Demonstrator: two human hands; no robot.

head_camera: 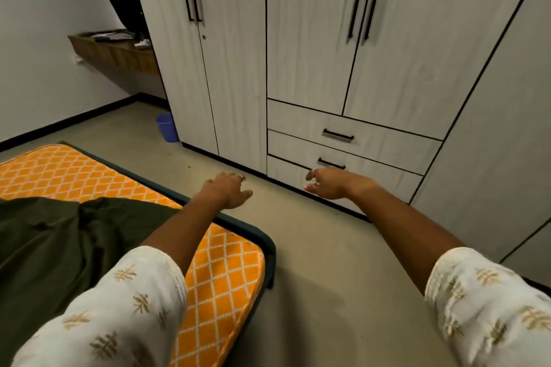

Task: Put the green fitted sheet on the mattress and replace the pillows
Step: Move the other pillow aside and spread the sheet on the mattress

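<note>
Hands, left [225, 189] and right [329, 183], hang loose, empty; we should grasp the crumpled dark-green sheet [59, 241] by its corner and stretch it over the orange lattice-quilted mattress [220, 274].

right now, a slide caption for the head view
Both hands reach out empty; green sheet lies bunched on orange mattress.

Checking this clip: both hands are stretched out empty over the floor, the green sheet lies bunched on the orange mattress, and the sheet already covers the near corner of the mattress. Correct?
Not quite. The head view shows the near corner of the mattress bare, its orange pattern exposed; the green sheet lies bunched further in. The rest holds: left hand and right hand reach out empty over the floor.
</note>
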